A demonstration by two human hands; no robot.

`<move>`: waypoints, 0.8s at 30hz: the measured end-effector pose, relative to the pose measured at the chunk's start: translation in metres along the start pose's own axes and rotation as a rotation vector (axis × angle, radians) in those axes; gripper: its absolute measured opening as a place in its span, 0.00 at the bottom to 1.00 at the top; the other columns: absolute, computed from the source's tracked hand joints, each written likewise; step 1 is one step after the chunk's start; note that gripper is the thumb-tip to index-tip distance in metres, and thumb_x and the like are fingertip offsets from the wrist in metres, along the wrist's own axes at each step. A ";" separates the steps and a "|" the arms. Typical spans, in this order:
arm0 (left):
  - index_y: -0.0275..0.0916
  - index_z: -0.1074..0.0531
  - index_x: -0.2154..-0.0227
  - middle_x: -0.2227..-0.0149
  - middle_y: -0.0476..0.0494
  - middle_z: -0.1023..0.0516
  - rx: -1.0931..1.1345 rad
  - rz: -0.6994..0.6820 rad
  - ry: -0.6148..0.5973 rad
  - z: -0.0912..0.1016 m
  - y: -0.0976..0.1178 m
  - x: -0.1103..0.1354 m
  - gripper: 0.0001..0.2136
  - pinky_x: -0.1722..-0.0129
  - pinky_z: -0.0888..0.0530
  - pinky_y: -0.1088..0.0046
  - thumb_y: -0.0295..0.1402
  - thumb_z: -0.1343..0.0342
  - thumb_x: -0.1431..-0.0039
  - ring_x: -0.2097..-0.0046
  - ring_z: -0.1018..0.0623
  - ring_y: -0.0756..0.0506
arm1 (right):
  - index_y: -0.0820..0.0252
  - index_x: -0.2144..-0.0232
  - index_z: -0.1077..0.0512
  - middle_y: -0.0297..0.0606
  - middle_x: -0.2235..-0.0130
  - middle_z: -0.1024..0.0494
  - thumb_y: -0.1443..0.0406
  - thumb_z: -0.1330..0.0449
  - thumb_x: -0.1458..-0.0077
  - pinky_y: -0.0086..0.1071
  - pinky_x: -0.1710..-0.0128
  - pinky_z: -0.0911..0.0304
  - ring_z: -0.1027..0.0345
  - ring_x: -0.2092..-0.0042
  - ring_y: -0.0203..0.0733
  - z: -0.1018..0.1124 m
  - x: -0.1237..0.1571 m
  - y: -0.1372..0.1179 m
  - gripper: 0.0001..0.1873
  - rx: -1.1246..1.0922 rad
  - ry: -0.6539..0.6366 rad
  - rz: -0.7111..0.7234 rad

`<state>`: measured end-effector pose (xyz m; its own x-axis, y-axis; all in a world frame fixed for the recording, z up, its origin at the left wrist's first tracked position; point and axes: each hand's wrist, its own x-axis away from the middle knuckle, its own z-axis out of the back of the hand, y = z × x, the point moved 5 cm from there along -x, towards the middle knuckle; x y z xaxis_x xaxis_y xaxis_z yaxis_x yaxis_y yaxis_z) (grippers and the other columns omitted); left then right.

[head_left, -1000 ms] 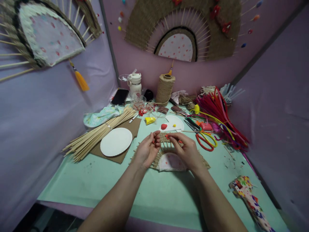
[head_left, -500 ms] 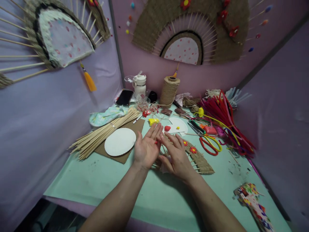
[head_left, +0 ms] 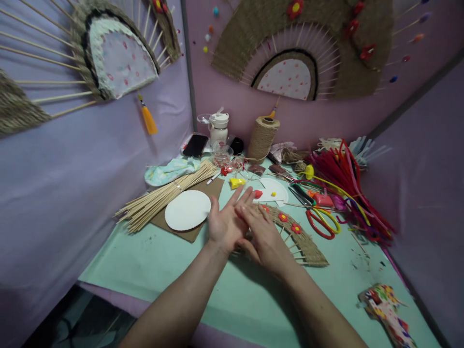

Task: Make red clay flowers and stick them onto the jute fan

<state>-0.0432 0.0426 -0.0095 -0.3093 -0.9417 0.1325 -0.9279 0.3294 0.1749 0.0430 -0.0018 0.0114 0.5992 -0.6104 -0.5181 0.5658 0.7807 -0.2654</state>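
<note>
My left hand (head_left: 225,226) is held palm up over the table with its fingers stretched out. Across its palm lie the flat fingers of my right hand (head_left: 270,244); whatever is between the two is covered. Below them, partly hidden, rests a small twine-woven fan (head_left: 312,250) with thin sticks and red flowers (head_left: 283,217) with yellow centres. Just beyond my fingertips, a red lump of clay (head_left: 257,194) and a small yellow bit (head_left: 273,194) sit on a cut white card (head_left: 279,187). Close by is a yellow clay packet (head_left: 237,183).
Left are a white oval card (head_left: 187,210), brown cardboard (head_left: 188,235) and a bundle of sticks (head_left: 159,203). Scissors (head_left: 321,224), pliers (head_left: 300,194) and red pipe cleaners (head_left: 337,169) lie right. A twine spool (head_left: 263,139) and white bottle (head_left: 219,128) stand behind.
My right fingers have come down farther over my left palm, covering the small red piece that showed there. The view has shifted slightly, moving the scene to the right.
</note>
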 end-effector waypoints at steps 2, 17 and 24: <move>0.32 0.35 0.42 0.40 0.28 0.32 -0.007 0.039 -0.002 0.001 -0.004 0.000 0.36 0.44 0.31 0.60 0.58 0.61 0.39 0.38 0.33 0.37 | 0.65 0.32 0.57 0.54 0.37 0.37 0.52 0.49 0.36 0.56 0.36 0.49 0.48 0.33 0.53 -0.002 -0.001 -0.002 0.39 -0.010 -0.036 0.027; 0.32 0.35 0.42 0.42 0.28 0.30 0.024 -0.019 0.096 0.009 0.000 -0.003 0.33 0.48 0.27 0.61 0.55 0.60 0.38 0.40 0.30 0.37 | 0.59 0.31 0.64 0.51 0.36 0.37 0.45 0.52 0.39 0.55 0.35 0.52 0.46 0.34 0.51 -0.004 0.000 -0.002 0.45 -0.136 -0.094 -0.004; 0.27 0.33 0.45 0.44 0.27 0.28 -0.013 0.033 0.144 0.011 -0.006 -0.003 0.31 0.52 0.26 0.70 0.50 0.62 0.34 0.42 0.27 0.39 | 0.55 0.31 0.66 0.48 0.32 0.46 0.41 0.59 0.39 0.54 0.35 0.52 0.54 0.32 0.53 0.001 0.011 0.015 0.44 -0.252 0.017 -0.182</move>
<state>-0.0394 0.0432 -0.0221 -0.3053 -0.9111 0.2768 -0.9148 0.3614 0.1806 0.0583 0.0033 0.0027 0.4901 -0.7425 -0.4566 0.5030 0.6687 -0.5475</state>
